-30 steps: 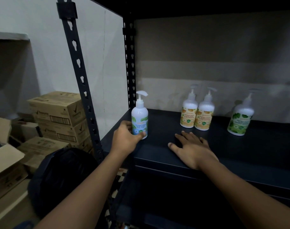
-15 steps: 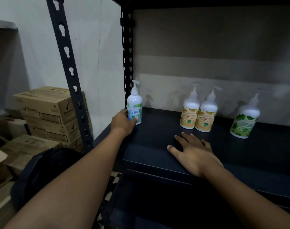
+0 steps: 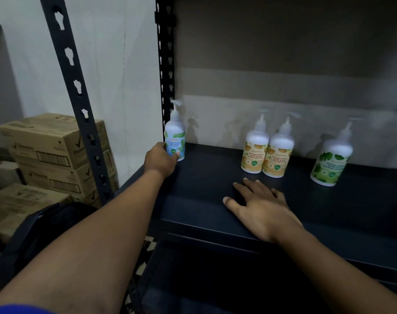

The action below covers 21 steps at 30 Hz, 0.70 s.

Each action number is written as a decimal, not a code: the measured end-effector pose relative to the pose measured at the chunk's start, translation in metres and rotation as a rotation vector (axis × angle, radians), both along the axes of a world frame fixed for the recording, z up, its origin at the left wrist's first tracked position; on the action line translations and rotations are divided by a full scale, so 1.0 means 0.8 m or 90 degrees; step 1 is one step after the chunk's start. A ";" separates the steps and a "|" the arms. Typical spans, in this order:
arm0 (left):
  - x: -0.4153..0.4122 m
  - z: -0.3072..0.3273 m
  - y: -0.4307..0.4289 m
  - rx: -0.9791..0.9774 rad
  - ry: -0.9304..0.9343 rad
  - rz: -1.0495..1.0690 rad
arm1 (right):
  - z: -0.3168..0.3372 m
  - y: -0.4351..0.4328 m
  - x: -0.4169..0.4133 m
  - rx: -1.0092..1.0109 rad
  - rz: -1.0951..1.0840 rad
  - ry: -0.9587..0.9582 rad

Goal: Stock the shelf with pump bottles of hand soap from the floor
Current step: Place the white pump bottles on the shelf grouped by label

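Mint-label pump bottle [image 3: 175,137]: upright on shelf [image 3: 204,177], lower body gripped by left hand [image 3: 161,159]. Right hand [image 3: 261,209]: flat on shelf, fingers straight. Orange-label bottles [image 3: 255,152] just beyond it; green-label bottle [image 3: 331,162] to its right.

Looks forward and down from head height onto the dark shelf [image 3: 204,177], from just outside its front edge toward the left end. Sits close, near enough for the left hand [image 3: 161,160] to grip the mint bottle [image 3: 175,137] at the rear left corner. Takes in, wide-angled, the left posts [image 3: 81,100], the wall [image 3: 283,87] behind the rear edge and cartons [image 3: 50,141] beyond the left end.
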<state>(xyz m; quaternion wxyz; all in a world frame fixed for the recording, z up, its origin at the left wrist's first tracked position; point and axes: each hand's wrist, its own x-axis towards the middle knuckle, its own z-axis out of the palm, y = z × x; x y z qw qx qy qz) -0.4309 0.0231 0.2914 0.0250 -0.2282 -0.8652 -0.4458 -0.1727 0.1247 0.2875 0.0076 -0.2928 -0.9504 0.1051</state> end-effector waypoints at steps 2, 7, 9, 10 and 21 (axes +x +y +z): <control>0.001 0.000 -0.001 -0.008 0.003 0.000 | 0.000 0.001 0.000 0.000 0.000 0.002; 0.012 0.003 -0.005 -0.026 -0.005 0.009 | -0.001 0.001 0.001 -0.008 0.004 0.014; 0.023 0.004 -0.010 -0.024 -0.008 0.016 | -0.002 0.002 0.002 -0.009 0.002 0.025; 0.030 0.005 -0.014 -0.019 -0.011 0.018 | -0.002 0.001 0.002 -0.011 0.001 0.034; 0.169 0.003 -0.085 0.048 -0.062 -0.043 | 0.005 -0.023 0.072 -0.129 -0.023 0.287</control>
